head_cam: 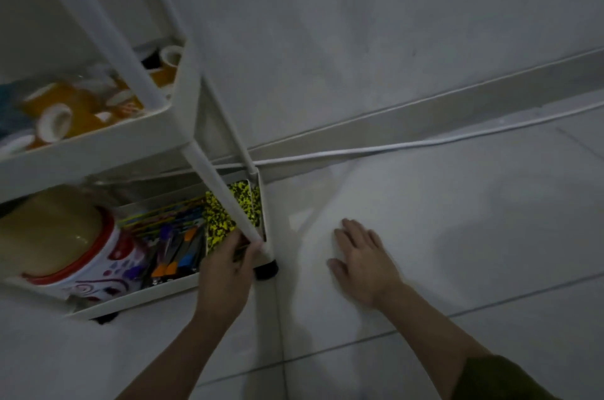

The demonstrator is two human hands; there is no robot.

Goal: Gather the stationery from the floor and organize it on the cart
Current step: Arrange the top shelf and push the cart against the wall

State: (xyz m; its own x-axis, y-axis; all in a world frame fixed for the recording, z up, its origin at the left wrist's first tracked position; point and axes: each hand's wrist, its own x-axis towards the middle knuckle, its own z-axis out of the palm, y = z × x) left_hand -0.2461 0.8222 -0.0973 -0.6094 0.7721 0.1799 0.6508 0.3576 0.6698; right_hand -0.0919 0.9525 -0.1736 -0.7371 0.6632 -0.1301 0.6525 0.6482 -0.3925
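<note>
Step in hand, by my read: placing/tidying stationery in bottom tray of cart (137,300), lower left of frame; L hand (225,272) at tray's right corner beside the leg, fingers curled down into tray over yellow-black notebook (222,216), can't tell if it holds anything; R hand (362,264) flat on floor (457,236), fingers spread, holding nothing; pens/markers (178,252) lie beside notebook; tape rolls (54,122) on shelf above. No loose stationery visible on floor; next: withdraw L hand, scan floor for leftovers.
</note>
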